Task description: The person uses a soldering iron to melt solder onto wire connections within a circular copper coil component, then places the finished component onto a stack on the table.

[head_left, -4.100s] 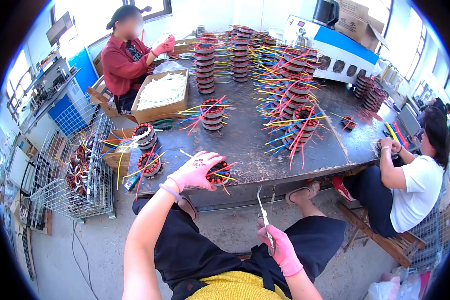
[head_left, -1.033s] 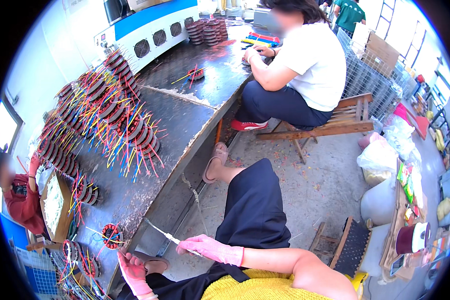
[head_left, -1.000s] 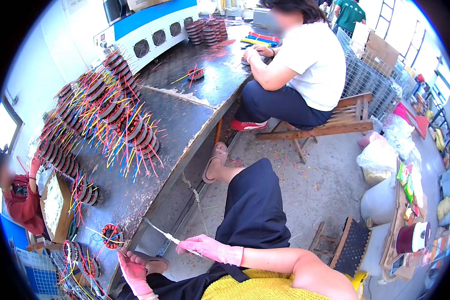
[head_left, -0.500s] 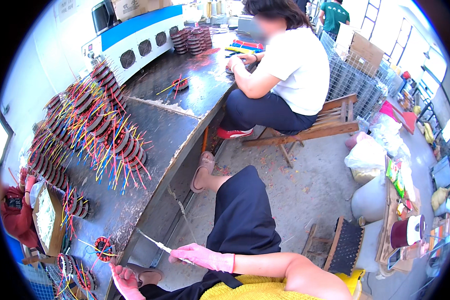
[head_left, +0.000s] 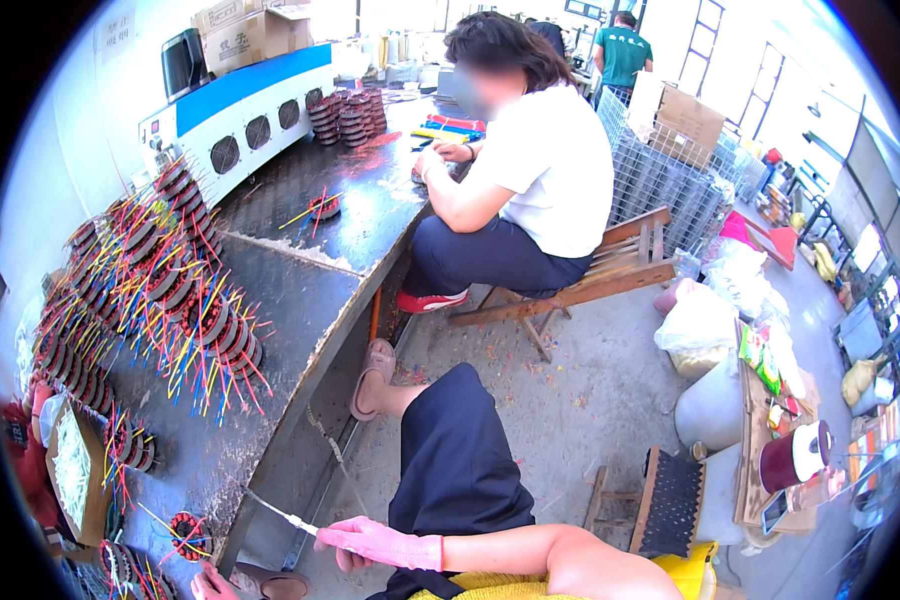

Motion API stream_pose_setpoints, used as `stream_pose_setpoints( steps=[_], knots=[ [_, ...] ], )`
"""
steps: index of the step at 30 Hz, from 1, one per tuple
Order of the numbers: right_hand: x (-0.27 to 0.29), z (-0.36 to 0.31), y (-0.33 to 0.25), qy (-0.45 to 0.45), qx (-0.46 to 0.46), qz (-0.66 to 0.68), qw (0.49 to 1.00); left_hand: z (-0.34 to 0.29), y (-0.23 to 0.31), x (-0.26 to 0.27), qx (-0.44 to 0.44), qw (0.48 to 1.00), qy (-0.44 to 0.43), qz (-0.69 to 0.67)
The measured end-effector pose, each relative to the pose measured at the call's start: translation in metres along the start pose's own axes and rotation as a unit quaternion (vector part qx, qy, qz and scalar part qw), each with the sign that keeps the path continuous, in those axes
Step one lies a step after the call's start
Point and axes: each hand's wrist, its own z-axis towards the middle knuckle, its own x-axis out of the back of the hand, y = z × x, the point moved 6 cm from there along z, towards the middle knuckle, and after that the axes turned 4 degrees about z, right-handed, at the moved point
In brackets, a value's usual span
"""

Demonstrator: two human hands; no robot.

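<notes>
My right hand (head_left: 378, 545), in a pink glove, is closed around the white wrapped handle of a thin, rod-like tool (head_left: 292, 519). The tool's slim tip points up and left toward the table edge. At the lower edge of the view, partly cut off, my left hand (head_left: 215, 583) is also gloved in pink. Its visible fingers look apart, and it seems to hold nothing. Just above it, a wound motor stator (head_left: 187, 537) with red, yellow and blue wires lies near the table's edge. Whether the fingers touch it I cannot tell.
Stacked stators with wire ends (head_left: 170, 290) cover the left of the dark table (head_left: 280, 370). A box of white strips (head_left: 73, 465) stands near another person's red sleeve. A co-worker in white (head_left: 560, 170) sits across on a wooden chair (head_left: 580, 295). A slatted stool (head_left: 665, 500) stands at right.
The view has shifted, so the scene sits further left and the far side lower. My left hand has sunk toward the lower edge. My right hand still holds the tool.
</notes>
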Motion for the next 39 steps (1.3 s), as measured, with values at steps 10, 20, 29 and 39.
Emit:
stream_pose_setpoints(
  steps=[10,20,29,39],
  knots=[
    [0.0,0.0,0.001,0.005,0.018,-0.06,0.998,0.004,0.002,0.003,0.082,0.947,-0.04,-0.308],
    [-0.001,0.001,0.0,0.006,0.058,-0.042,0.997,-0.028,0.011,-0.029,0.446,0.542,-0.228,-0.675],
    [-0.011,-0.001,0.006,0.0,0.044,-0.076,0.996,0.003,0.001,0.007,-0.1,0.994,-0.032,0.004],
    [-0.014,-0.001,0.005,-0.016,0.027,-0.085,0.996,0.011,-0.031,-0.042,0.12,0.888,-0.261,-0.359]
  ],
)
